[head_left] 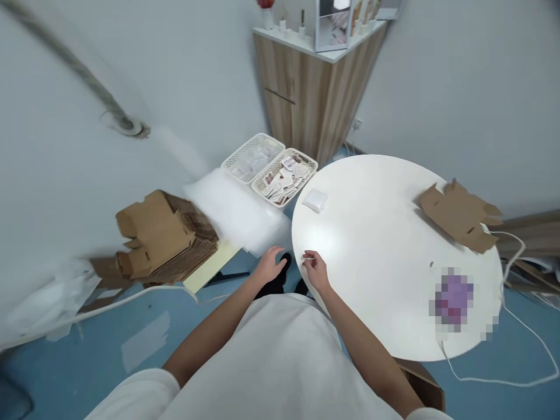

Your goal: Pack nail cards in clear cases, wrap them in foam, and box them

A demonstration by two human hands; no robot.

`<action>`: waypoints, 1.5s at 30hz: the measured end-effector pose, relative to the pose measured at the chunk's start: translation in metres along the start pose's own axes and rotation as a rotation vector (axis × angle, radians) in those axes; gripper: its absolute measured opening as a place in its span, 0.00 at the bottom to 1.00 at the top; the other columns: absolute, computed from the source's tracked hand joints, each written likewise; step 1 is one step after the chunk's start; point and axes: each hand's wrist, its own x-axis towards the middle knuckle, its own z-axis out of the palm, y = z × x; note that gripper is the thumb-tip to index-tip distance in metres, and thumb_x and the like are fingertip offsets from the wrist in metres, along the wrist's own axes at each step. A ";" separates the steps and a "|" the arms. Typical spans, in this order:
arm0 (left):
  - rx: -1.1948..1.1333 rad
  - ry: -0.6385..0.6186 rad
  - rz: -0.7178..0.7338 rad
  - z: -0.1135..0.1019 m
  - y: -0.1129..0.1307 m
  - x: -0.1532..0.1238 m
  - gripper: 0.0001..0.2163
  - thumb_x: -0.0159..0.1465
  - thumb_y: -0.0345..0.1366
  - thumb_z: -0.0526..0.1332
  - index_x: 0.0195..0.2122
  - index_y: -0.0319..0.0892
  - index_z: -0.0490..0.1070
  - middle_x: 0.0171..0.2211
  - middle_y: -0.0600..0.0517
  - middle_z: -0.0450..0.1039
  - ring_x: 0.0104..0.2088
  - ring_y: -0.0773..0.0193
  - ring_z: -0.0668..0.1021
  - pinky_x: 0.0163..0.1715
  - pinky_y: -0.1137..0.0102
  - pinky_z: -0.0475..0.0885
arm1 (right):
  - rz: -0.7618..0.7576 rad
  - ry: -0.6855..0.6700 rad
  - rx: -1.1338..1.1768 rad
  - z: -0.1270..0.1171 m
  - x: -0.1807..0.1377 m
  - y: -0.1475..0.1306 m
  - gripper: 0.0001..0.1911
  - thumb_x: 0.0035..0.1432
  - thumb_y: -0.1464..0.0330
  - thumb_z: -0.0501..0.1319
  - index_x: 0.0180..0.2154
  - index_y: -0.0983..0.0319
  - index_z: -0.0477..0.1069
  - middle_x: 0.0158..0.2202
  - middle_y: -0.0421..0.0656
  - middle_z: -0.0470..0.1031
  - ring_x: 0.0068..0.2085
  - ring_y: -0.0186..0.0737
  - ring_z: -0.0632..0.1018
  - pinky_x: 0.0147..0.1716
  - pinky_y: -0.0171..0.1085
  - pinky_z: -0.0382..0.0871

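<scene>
My left hand [270,265] hangs just off the left edge of the round white table [385,256], fingers loosely curled and apart, holding nothing. My right hand [315,269] rests at the table's near-left rim, fingers bent inward with nothing visible in them. A small white packet [315,200] lies on the table's far-left part. A flat unfolded cardboard box [459,214] lies at the table's right side. Two white baskets stand left of the table: one [251,156] with clear items, one [285,177] full of several small packets.
A stack of flat cardboard boxes [164,239] sits on the left beside a white foam sheet [236,210]. A wooden cabinet [312,93] stands in the corner. A white cable [520,326] trails off the table's right edge. The floor is blue.
</scene>
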 end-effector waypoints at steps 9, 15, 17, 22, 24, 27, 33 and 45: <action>-0.048 0.107 -0.106 -0.028 -0.039 -0.042 0.15 0.58 0.39 0.55 0.45 0.42 0.67 0.46 0.46 0.69 0.47 0.56 0.71 0.45 0.62 0.68 | -0.005 -0.239 -0.079 0.048 0.002 0.001 0.15 0.51 0.61 0.53 0.38 0.61 0.67 0.34 0.45 0.73 0.33 0.38 0.74 0.33 0.38 0.69; -0.043 0.441 -0.191 -0.090 -0.089 -0.063 0.12 0.58 0.38 0.54 0.42 0.42 0.68 0.43 0.48 0.70 0.43 0.59 0.73 0.41 0.64 0.70 | -0.087 -0.467 -0.340 0.096 0.018 -0.017 0.21 0.48 0.57 0.58 0.43 0.61 0.66 0.37 0.45 0.72 0.30 0.36 0.73 0.32 0.39 0.69; 0.005 0.547 -0.203 -0.118 -0.111 -0.071 0.11 0.58 0.37 0.54 0.41 0.42 0.68 0.42 0.48 0.70 0.43 0.59 0.72 0.42 0.64 0.69 | -0.167 -0.534 -0.452 0.122 0.026 -0.030 0.24 0.46 0.56 0.61 0.44 0.60 0.66 0.39 0.46 0.72 0.34 0.38 0.73 0.34 0.39 0.68; 0.169 0.620 -0.269 -0.179 -0.170 -0.085 0.14 0.57 0.40 0.55 0.42 0.41 0.67 0.42 0.46 0.69 0.45 0.54 0.70 0.46 0.59 0.65 | -0.447 -0.522 -0.665 0.215 0.044 -0.077 0.24 0.47 0.59 0.62 0.46 0.59 0.64 0.43 0.47 0.68 0.37 0.38 0.72 0.37 0.39 0.67; 0.201 0.590 -0.292 -0.193 -0.190 -0.087 0.16 0.57 0.43 0.56 0.43 0.41 0.67 0.43 0.45 0.68 0.46 0.52 0.69 0.45 0.58 0.65 | -0.556 -0.511 -0.721 0.256 0.049 -0.096 0.22 0.49 0.62 0.60 0.47 0.59 0.63 0.43 0.46 0.67 0.37 0.38 0.72 0.39 0.39 0.66; 0.205 0.544 -0.276 -0.203 -0.213 -0.090 0.17 0.55 0.44 0.57 0.44 0.41 0.67 0.43 0.44 0.68 0.46 0.50 0.69 0.46 0.58 0.64 | -0.607 -0.449 -0.871 0.309 0.054 -0.117 0.20 0.48 0.67 0.60 0.45 0.60 0.62 0.42 0.46 0.67 0.38 0.40 0.71 0.39 0.40 0.65; 0.084 0.470 -0.189 -0.201 -0.236 -0.102 0.17 0.55 0.44 0.58 0.43 0.39 0.67 0.41 0.44 0.67 0.46 0.51 0.69 0.45 0.59 0.65 | -0.491 -0.286 -1.149 0.360 0.064 -0.131 0.13 0.48 0.74 0.58 0.39 0.60 0.63 0.37 0.50 0.70 0.38 0.46 0.72 0.35 0.41 0.63; 0.105 0.367 -0.120 -0.224 -0.238 -0.108 0.18 0.62 0.45 0.49 0.48 0.41 0.65 0.45 0.44 0.66 0.48 0.53 0.67 0.44 0.63 0.64 | -0.118 -0.315 -0.642 0.347 0.069 -0.146 0.06 0.52 0.67 0.47 0.31 0.60 0.60 0.26 0.43 0.71 0.28 0.40 0.73 0.27 0.37 0.65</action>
